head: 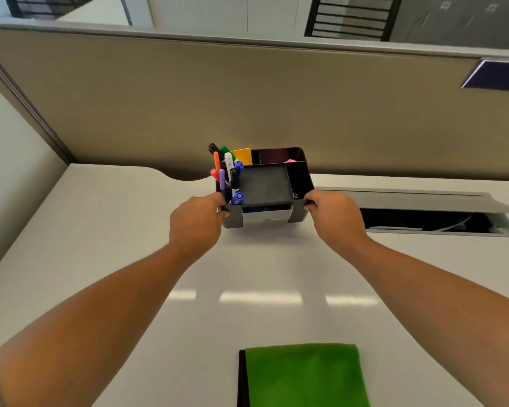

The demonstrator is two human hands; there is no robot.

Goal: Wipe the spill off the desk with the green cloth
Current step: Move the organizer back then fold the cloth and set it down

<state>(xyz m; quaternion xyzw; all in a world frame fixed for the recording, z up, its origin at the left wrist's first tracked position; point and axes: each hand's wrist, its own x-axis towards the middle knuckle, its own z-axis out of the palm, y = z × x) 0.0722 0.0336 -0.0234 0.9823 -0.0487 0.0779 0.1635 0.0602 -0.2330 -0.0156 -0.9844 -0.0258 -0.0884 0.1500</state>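
Both hands out front: left hand (199, 220) clamped on the left end of the black desk organizer (266, 186), right hand (334, 218) gripping its right end, fingers curled over the rim. Markers (231, 176) upright in its left compartment, sticky notes at the back. Green cloth (304, 376) lies folded flat on the desk (124, 245), near edge, well apart from both hands. Can't make out any spill from here.
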